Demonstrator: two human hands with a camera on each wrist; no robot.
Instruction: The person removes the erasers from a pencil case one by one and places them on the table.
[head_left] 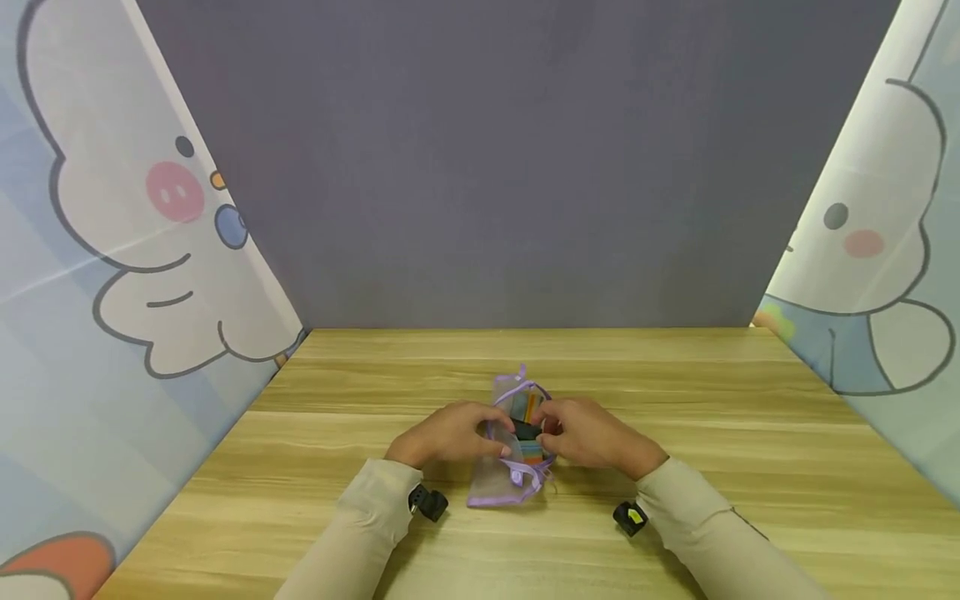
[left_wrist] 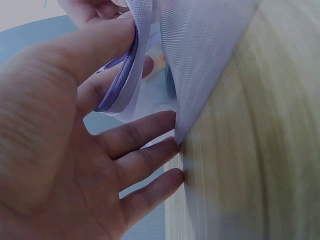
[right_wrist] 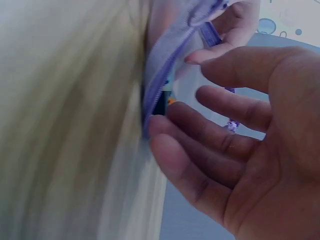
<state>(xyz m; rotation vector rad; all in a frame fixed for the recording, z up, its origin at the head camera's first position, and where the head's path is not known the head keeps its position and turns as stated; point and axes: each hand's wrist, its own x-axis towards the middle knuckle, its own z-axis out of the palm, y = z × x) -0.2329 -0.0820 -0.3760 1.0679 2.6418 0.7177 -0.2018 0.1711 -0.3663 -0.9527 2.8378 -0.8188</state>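
Observation:
A translucent mesh zip pouch (head_left: 495, 487) with purple trim lies on the wooden table, its zipped mouth spread apart. Inside show a black item (head_left: 526, 430) and several colored strips (head_left: 532, 450) in orange, teal and grey. At the pouch's left side, my left hand (head_left: 457, 432) pinches the zipper edge (left_wrist: 125, 85) between thumb and index finger; its other fingertips touch the mesh low down. From the right, my right hand (head_left: 588, 433) reaches to the mouth with loosely bent fingers. In the right wrist view its lower fingertips (right_wrist: 167, 150) rest right at the zipper edge, thumb and index apart.
The wooden table (head_left: 300, 500) reaches back to a grey panel (head_left: 525, 167). Cartoon-printed sheets (head_left: 90, 400) flank it on both sides. A small black device (head_left: 427, 503) sits at the left wrist, another black device (head_left: 629, 517) at the right.

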